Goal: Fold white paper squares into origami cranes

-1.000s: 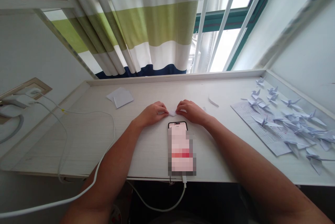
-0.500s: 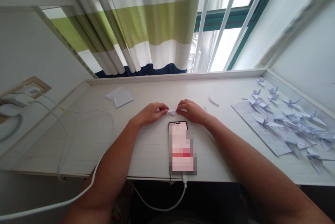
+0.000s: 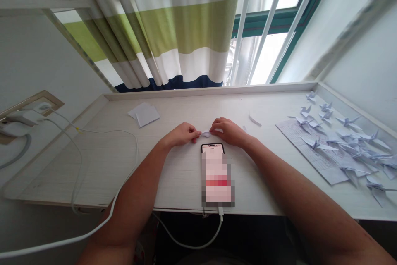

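Note:
A small folded piece of white paper (image 3: 205,134) is held between my two hands, just beyond the top of the phone. My left hand (image 3: 185,133) pinches its left end between thumb and fingers. On the other end, my right hand (image 3: 226,129) has its fingertips closed, the knuckles bent over the paper. The fold's exact shape is too small to make out. Below the hands lies the phone (image 3: 216,174), its pinkish screen facing up and partly blurred.
Many folded paper cranes (image 3: 347,122) cover the right side of the desk, some on a printed sheet (image 3: 310,155). White paper squares (image 3: 148,115) lie at the back left, a curled paper strip (image 3: 255,119) right of centre. A white cable (image 3: 119,192) crosses my left forearm; another charges the phone.
My left fingers have drawn together into a tighter pinch on the paper, which sits slightly differently. My right hand has kept nearly the same pose. The view has shifted slightly.

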{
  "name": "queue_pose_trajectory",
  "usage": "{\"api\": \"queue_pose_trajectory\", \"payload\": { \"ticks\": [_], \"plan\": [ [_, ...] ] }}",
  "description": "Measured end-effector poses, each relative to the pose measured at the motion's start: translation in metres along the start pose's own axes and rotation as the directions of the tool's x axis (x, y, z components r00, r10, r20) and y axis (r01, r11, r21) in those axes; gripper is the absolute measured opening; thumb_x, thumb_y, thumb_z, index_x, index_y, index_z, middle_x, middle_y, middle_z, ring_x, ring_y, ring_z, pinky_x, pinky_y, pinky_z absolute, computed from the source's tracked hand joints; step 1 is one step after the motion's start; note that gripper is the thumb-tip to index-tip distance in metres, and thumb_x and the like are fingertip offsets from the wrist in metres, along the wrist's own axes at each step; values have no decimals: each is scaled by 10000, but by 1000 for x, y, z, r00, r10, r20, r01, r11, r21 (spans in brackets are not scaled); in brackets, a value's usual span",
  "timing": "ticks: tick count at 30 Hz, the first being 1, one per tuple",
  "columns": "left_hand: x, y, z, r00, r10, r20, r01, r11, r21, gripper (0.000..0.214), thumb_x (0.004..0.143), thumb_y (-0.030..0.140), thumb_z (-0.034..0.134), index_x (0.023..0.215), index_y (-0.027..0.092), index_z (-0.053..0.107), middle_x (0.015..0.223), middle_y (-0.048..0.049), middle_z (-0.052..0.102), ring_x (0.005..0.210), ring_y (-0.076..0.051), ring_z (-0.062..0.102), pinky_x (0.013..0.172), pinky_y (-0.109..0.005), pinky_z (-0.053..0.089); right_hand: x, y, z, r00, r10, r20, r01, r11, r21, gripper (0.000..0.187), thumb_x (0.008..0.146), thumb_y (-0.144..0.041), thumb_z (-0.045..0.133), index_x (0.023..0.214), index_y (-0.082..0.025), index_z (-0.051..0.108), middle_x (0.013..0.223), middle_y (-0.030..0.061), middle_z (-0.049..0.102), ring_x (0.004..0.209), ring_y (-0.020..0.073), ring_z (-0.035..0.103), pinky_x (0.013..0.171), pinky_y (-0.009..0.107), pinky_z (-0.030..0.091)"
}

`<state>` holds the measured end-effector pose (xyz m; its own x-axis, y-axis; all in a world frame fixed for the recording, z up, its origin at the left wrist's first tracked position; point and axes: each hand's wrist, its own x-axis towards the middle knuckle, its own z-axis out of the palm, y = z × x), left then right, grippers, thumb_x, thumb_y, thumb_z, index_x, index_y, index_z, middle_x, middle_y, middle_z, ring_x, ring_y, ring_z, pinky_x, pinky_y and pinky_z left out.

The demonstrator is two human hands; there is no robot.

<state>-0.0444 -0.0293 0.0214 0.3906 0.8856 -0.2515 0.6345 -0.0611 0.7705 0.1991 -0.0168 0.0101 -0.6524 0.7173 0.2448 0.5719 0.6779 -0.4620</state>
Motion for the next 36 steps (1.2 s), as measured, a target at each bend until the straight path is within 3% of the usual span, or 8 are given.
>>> {"api": "queue_pose_trajectory", "payload": {
  "ticks": [4, 10, 20, 24, 27, 30, 36],
  "plan": [
    [-3, 4, -1, 1000, -9, 29, 10, 999, -49, 378, 825, 523, 629, 801, 166, 751, 752, -48, 749, 696, -171, 592, 704, -288, 407, 0, 1, 0, 1000, -10, -7, 10, 1000, 4, 164, 939, -184, 615, 937, -208, 778, 988, 97, 718, 944, 241, 636, 865, 372, 483],
    [-2, 7, 0, 999, -41, 17, 43, 994, -105, 301, 805, 447, 634, 753, 163, 721, 680, -27, 714, 611, -144, 539, 638, -278, 379, 0, 2, 1, 1000, -12, -1, 12, 1000, -7, 166, 947, -191, 610, 939, -204, 775, 995, 92, 717, 948, 235, 631, 865, 360, 480],
    [3, -1, 0, 997, -79, -15, 78, 997, -21, 283, 763, 418, 632, 694, 152, 701, 649, -46, 698, 583, -151, 543, 598, -285, 384, 0, 4, 4, 1000, 4, -6, -4, 1000, -7, 155, 946, -211, 621, 919, -216, 773, 1005, 86, 711, 949, 230, 619, 873, 356, 463],
    [2, -4, -3, 999, -18, -45, 16, 999, -51, 262, 808, 409, 620, 859, 161, 685, 711, -40, 706, 553, -134, 516, 556, -272, 359, 0, 5, 4, 1000, 2, 2, -2, 1000, -8, 161, 951, -220, 613, 936, -215, 773, 1014, 89, 710, 949, 233, 616, 874, 360, 462],
    [0, -3, -4, 995, 100, -18, -102, 986, -134, 318, 820, 446, 660, 984, 173, 668, 818, -50, 724, 634, -140, 566, 602, -266, 403, 0, 3, 2, 1000, 7, 16, -7, 1000, -12, 159, 947, -217, 617, 942, -214, 776, 1019, 93, 710, 940, 235, 617, 859, 361, 462],
    [0, -2, -4, 981, 194, -16, -195, 977, -86, 342, 789, 476, 713, 947, 174, 706, 852, -54, 712, 734, -159, 591, 674, -281, 432, 0, 3, 1, 1000, 12, 15, -12, 1000, -9, 153, 941, -211, 625, 937, -216, 778, 1019, 94, 709, 934, 234, 616, 854, 360, 462],
    [3, -5, -1, 980, 195, -31, -196, 981, -12, 338, 824, 483, 663, 906, 167, 753, 823, -48, 698, 738, -171, 577, 691, -297, 431, 0, 3, 2, 1000, 17, 19, -17, 1000, -3, 149, 940, -201, 628, 929, -214, 776, 1016, 87, 706, 931, 228, 611, 866, 358, 461]
  ]
}}
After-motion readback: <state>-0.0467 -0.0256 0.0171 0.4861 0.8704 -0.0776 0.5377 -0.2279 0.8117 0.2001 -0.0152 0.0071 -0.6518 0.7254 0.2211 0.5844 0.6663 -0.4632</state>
